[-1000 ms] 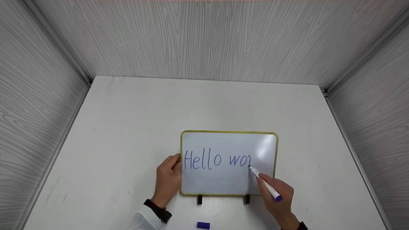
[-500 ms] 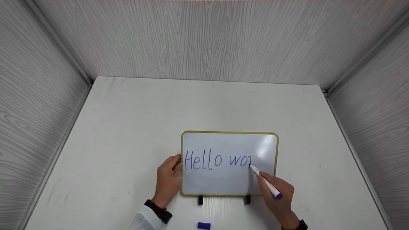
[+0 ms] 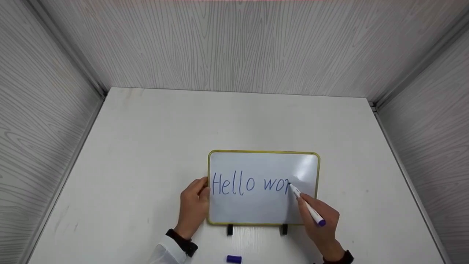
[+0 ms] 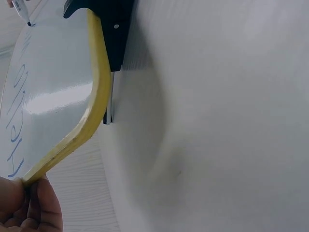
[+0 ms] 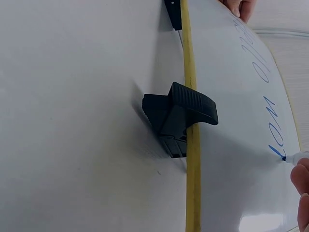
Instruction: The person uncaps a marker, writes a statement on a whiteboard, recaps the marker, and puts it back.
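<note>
A small whiteboard (image 3: 253, 211) with a yellow frame stands on black feet, lettered "Hello wor" in blue. My left hand (image 3: 193, 205) grips its left edge, thumb on the front and fingers curled behind, as the left wrist view shows. In my right hand (image 3: 320, 222) a white whiteboard marker (image 3: 309, 209) with a purple-blue end is pinched between thumb and fingers. The marker's dark tip is right at the last letter, on the board's right half. In the right wrist view only part of the right-hand fingers (image 5: 301, 176) shows.
A blue marker cap (image 3: 233, 259) lies on the white table (image 3: 154, 146) in front of the board. Black stand feet (image 3: 229, 230) jut out below the frame. Wood-grain panels (image 3: 234, 44) wall the table at the back and both sides.
The marker tip has moved up and slightly right from the foot of the last letter, with my right hand following. That letter now reads as an "r". My left hand keeps its grip.
</note>
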The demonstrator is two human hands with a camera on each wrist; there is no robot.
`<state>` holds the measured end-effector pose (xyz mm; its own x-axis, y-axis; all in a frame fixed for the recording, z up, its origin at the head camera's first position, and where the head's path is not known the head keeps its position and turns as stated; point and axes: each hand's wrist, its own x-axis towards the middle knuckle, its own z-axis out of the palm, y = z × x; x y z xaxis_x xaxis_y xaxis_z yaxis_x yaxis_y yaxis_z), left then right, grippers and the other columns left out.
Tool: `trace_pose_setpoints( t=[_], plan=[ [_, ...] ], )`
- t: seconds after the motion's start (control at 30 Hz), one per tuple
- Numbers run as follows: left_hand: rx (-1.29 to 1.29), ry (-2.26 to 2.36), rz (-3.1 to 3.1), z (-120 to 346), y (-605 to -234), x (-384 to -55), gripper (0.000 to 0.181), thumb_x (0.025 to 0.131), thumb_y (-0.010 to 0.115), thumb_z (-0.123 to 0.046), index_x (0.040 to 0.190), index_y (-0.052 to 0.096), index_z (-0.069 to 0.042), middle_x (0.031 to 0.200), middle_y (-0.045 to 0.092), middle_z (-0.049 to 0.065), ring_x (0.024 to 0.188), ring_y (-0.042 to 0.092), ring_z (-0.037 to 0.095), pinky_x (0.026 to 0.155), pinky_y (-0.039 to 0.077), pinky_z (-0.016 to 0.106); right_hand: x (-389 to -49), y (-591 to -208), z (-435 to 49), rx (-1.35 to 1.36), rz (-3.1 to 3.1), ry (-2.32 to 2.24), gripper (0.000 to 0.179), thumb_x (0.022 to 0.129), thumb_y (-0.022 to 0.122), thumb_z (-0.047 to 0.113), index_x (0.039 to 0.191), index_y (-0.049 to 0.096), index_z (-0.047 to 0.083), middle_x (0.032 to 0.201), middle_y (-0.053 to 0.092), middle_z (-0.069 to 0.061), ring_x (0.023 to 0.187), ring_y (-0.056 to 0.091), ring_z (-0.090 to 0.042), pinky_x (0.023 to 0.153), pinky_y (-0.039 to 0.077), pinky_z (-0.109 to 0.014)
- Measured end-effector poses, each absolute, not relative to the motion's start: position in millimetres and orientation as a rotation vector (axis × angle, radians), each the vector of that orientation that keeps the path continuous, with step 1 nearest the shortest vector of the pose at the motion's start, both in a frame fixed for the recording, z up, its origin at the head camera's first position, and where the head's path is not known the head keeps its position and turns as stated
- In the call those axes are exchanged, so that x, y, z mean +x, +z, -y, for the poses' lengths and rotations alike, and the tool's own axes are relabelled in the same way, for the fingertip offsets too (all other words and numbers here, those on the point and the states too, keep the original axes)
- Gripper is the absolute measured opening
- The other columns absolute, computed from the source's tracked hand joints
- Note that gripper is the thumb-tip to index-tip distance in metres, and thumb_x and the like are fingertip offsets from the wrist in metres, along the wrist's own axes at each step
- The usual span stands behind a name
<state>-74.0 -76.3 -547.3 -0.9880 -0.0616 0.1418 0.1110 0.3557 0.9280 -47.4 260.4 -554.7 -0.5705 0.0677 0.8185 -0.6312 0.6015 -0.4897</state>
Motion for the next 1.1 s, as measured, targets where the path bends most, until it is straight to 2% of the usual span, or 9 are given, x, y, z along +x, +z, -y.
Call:
trace_pose_setpoints(
  t=[0.23, 0.47, 0.6, 0.7, 0.8, 1.0, 1.1],
  plan=[
    [-0.008, -1.747, 2.45, 75, -547, -74, 0.035, 0.099, 0.058, 0.012, 0.134, 0.065, 0.009, 0.108, 0.069, 0.01, 0.094, 0.064, 0.019, 0.08, 0.056, 0.032, -45, -555, -262, 0.407, 1.977, 1.009, 0.015, 0.075, 0.074, -0.008, 0.088, 0.078, -0.011, 0.078, 0.075, -0.021, 0.06, 0.068, -0.014, 0.063, 0.052, -0.012],
    [0.002, -1.752, 2.456, 75, -546, -74, 0.036, 0.1, 0.057, 0.012, 0.134, 0.065, 0.008, 0.109, 0.069, 0.01, 0.095, 0.064, 0.019, 0.081, 0.056, 0.033, -46, -555, -265, 0.349, 1.9, 1.047, 0.014, 0.078, 0.073, -0.007, 0.089, 0.076, -0.015, 0.081, 0.075, -0.024, 0.08, 0.073, -0.002, 0.075, 0.053, -0.011],
    [0.004, -1.738, 2.457, 75, -546, -74, 0.036, 0.099, 0.058, 0.012, 0.134, 0.065, 0.008, 0.108, 0.069, 0.01, 0.094, 0.064, 0.019, 0.081, 0.056, 0.034, -50, -552, -268, 0.365, 1.901, 1.045, 0.018, 0.086, 0.075, 0.003, 0.091, 0.077, -0.014, 0.083, 0.075, -0.025, 0.084, 0.073, -0.002, 0.077, 0.053, -0.012],
    [-0.009, -1.731, 2.455, 75, -547, -74, 0.035, 0.099, 0.058, 0.012, 0.133, 0.066, 0.009, 0.107, 0.069, 0.01, 0.093, 0.064, 0.019, 0.08, 0.056, 0.033, -55, -550, -271, 0.386, 1.906, 1.026, 0.028, 0.093, 0.075, 0.015, 0.091, 0.078, -0.013, 0.083, 0.075, -0.024, 0.083, 0.074, -0.005, 0.077, 0.053, -0.013],
    [-0.032, -1.696, 2.455, 75, -547, -74, 0.035, 0.097, 0.059, 0.014, 0.131, 0.067, 0.01, 0.105, 0.07, 0.01, 0.092, 0.064, 0.019, 0.079, 0.056, 0.032, -58, -549, -273, 0.415, 1.894, 1.042, 0.032, 0.095, 0.075, 0.019, 0.092, 0.078, -0.013, 0.083, 0.076, -0.024, 0.081, 0.075, -0.008, 0.078, 0.054, -0.014],
    [-0.031, -1.675, 2.461, 75, -546, -75, 0.035, 0.096, 0.059, 0.014, 0.13, 0.068, 0.01, 0.105, 0.07, 0.01, 0.092, 0.065, 0.019, 0.08, 0.056, 0.031, -59, -549, -274, 0.443, 1.887, 1.055, 0.032, 0.095, 0.075, 0.019, 0.091, 0.078, -0.013, 0.082, 0.075, -0.023, 0.076, 0.074, -0.01, 0.077, 0.054, -0.013],
    [-0.025, -1.691, 2.452, 75, -546, -75, 0.036, 0.096, 0.058, 0.014, 0.13, 0.067, 0.011, 0.106, 0.07, 0.011, 0.093, 0.065, 0.019, 0.08, 0.056, 0.032, -58, -550, -274, 0.446, 1.901, 1.062, 0.023, 0.091, 0.075, 0.011, 0.091, 0.078, -0.013, 0.081, 0.075, -0.023, 0.072, 0.073, -0.011, 0.075, 0.053, -0.012]
  ],
)
